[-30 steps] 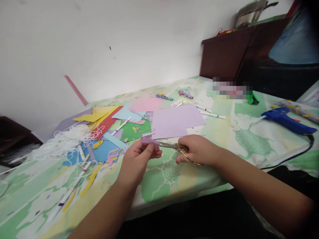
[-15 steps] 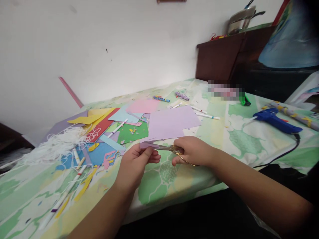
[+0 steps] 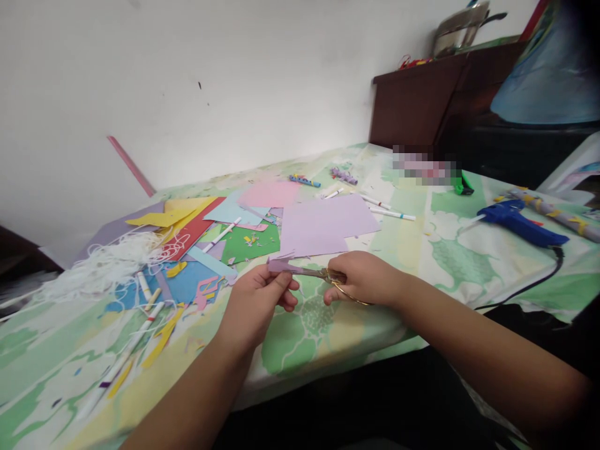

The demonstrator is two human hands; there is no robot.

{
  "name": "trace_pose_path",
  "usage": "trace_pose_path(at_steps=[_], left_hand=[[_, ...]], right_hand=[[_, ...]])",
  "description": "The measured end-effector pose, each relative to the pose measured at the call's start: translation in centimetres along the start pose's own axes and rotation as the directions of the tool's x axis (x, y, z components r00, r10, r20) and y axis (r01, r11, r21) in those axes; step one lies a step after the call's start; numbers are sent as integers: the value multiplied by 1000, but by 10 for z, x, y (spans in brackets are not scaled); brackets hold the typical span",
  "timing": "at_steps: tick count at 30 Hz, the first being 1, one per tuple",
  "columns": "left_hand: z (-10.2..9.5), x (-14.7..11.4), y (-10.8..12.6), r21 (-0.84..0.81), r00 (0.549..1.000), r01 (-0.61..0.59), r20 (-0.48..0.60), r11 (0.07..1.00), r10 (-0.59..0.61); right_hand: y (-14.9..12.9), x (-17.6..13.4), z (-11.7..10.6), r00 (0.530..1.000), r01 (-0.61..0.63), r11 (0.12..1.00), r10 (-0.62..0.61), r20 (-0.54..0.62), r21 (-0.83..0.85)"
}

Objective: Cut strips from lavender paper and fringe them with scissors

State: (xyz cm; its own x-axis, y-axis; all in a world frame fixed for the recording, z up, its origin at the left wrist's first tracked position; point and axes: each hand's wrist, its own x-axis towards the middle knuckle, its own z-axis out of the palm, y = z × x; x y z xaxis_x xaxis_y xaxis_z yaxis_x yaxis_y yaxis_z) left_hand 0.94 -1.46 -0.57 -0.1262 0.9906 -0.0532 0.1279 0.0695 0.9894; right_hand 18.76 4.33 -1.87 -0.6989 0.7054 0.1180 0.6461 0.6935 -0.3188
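Observation:
Between its thumb and fingers my left hand pinches a small piece of purple paper. A pair of gold-handled scissors is gripped in my right hand. Their blades point left and meet the purple paper right at my left fingertips; the blades look nearly closed. Just beyond both hands a larger sheet of light purple paper lies flat, with a notch out of its near right corner. Thin purple slivers rest near its front left edge.
A blue glue gun with a black cord lies at the right, beside a decorated grey roll. White string and blue card are heaped left. Markers and small decorated rolls sit beyond the purple sheet.
The scissor blades have come closer together on the purple paper, and the piece now looks narrower and more ragged. Both hands stay in nearly the same place. The view has shifted slightly.

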Motion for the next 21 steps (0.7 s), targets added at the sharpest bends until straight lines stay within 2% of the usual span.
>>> trace_pose_path(at_steps=[5,11,21], left_hand=[[-1,-3,5,102,1000,4,-12,995,-2],[-1,-4,3,197,996,-82,-17,977,87],[-2,-5,5,199,996,-71,-33,977,79]], right_hand=[[0,0,2,1000,5,1000,-5,-3,-6],[0,0,3,999,29,1000,-29,-26,-3],[1,1,4,999,2,1000,-4,-50,-26]])
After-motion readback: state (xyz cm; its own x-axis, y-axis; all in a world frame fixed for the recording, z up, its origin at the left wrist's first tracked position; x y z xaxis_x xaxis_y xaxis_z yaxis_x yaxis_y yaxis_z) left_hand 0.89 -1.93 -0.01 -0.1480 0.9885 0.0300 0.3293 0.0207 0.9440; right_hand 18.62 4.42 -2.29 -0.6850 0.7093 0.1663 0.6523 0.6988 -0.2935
